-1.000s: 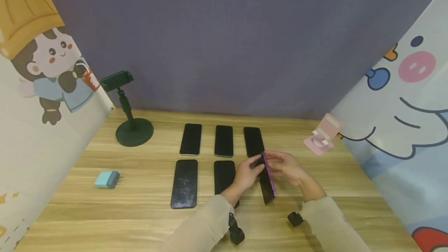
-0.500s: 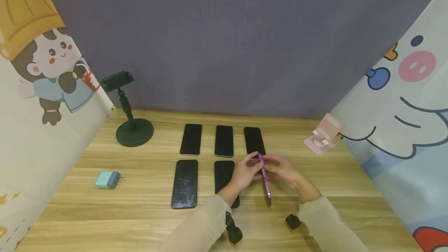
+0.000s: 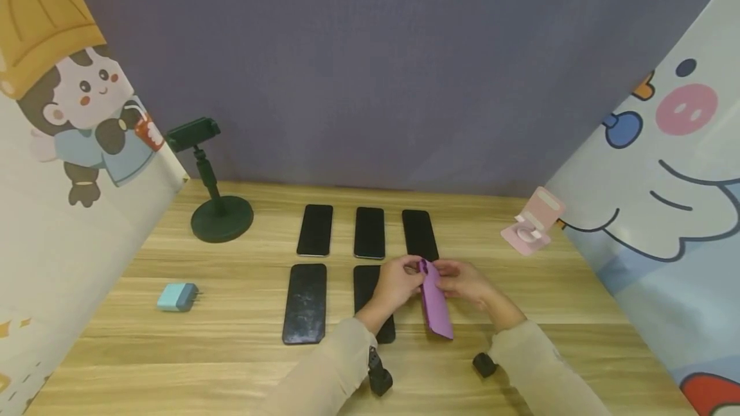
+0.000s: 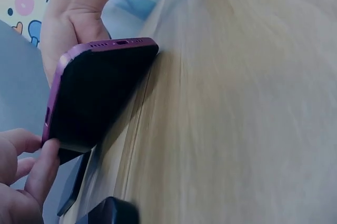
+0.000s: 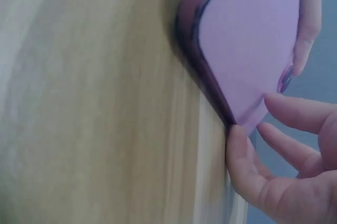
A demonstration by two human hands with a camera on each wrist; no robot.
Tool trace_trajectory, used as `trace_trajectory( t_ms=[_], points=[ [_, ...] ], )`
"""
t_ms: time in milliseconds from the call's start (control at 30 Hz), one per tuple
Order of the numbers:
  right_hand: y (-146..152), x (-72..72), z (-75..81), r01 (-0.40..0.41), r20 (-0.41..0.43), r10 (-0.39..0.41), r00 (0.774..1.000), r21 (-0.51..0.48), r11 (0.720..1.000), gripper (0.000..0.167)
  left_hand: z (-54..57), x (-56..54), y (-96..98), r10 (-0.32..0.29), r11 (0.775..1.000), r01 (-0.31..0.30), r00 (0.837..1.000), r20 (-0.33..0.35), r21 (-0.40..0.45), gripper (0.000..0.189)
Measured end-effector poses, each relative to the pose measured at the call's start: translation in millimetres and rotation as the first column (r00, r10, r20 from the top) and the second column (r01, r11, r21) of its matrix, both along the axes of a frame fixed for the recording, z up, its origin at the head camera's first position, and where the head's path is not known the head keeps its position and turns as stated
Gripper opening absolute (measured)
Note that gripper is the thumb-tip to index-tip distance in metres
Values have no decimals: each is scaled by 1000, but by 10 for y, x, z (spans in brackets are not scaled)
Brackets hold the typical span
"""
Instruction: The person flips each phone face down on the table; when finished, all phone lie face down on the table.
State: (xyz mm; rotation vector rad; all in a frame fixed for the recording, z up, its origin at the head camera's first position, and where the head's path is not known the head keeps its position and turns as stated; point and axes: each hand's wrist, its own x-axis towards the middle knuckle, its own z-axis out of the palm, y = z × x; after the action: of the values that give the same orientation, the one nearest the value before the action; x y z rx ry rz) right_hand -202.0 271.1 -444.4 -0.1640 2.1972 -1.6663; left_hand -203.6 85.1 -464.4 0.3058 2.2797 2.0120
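Observation:
A smartphone with a purple back (image 3: 437, 307) stands tilted between both hands in the head view, its lilac back to the camera. My left hand (image 3: 397, 284) pinches its upper left edge near the camera lenses. My right hand (image 3: 465, 282) holds the upper right side, with thumb and fingertips at the edge and back in the right wrist view. Its dark screen (image 4: 102, 95) shows in the left wrist view. Under my left wrist lies a black phone (image 3: 365, 287), partly covered. Just beyond the hands is another black phone (image 3: 420, 234).
Left of the hands lie a black phone (image 3: 304, 303) and two more behind it, one at the back left (image 3: 315, 230), one at the back middle (image 3: 370, 232). A dark green stand (image 3: 222, 218), a blue plug charger (image 3: 177, 297) and a pink phone stand (image 3: 532, 223) flank them.
The purple phone has turned about its long axis: its screen showed first, then its thin edge, now its back. Both hands shifted slightly and kept hold of it.

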Motion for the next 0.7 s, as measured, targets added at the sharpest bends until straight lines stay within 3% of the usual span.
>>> trace_trajectory(
  t_ms=[300, 500, 600, 700],
  points=[
    [-5, -11, -36, 59, -47, -55, 997, 90, 994, 55, -15, -28, -16, 14, 972, -36, 995, -99, -234, 36],
    [-38, -12, -24, 80, -101, -65, 993, 161, 984, 57, -49, -21, -12, 27, 933, -69, 992, -124, -354, 41],
    [-50, -16, -21, 80, -106, -62, 992, 175, 981, 57, -56, -21, -3, 32, 919, -81, 991, -130, -387, 42],
    [-55, -22, -18, 98, -103, -80, 991, 191, 977, 57, -48, -25, 9, 30, 920, -78, 991, -128, -385, 43]
  ],
)
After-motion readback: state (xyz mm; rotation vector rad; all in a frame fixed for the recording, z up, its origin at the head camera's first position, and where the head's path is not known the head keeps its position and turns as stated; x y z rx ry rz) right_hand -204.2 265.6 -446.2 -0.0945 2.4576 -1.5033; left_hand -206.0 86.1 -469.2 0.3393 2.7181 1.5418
